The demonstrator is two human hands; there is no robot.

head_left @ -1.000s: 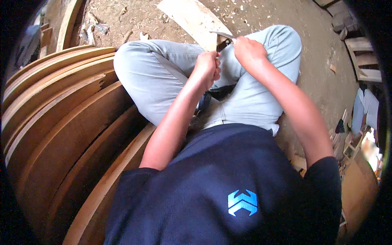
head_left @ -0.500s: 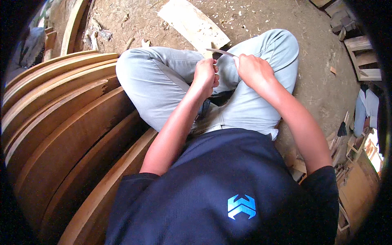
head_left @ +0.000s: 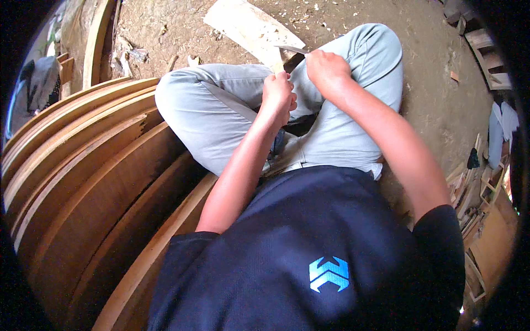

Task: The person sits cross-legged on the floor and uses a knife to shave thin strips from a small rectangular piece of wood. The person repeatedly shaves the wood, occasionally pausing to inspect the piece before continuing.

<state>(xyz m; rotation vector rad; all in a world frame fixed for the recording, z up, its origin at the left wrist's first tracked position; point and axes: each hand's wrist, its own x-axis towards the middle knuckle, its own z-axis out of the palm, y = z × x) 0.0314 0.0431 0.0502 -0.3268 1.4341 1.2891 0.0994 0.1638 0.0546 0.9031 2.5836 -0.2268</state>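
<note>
Stick (head_left: 277, 62), one; one likely knife (head_left: 292, 49)

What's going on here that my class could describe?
A person sits cross-legged, gripping a small pale wooden piece in the left hand and a thin grey metal blade in the right hand. The blade is near the wood's upper end; whether they touch is hard to tell. Beyond, a flat pale wooden board lies on the brown earth floor.

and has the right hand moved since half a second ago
Yes, the right hand has moved forward, closer to the wide pale board lying ahead.
</note>
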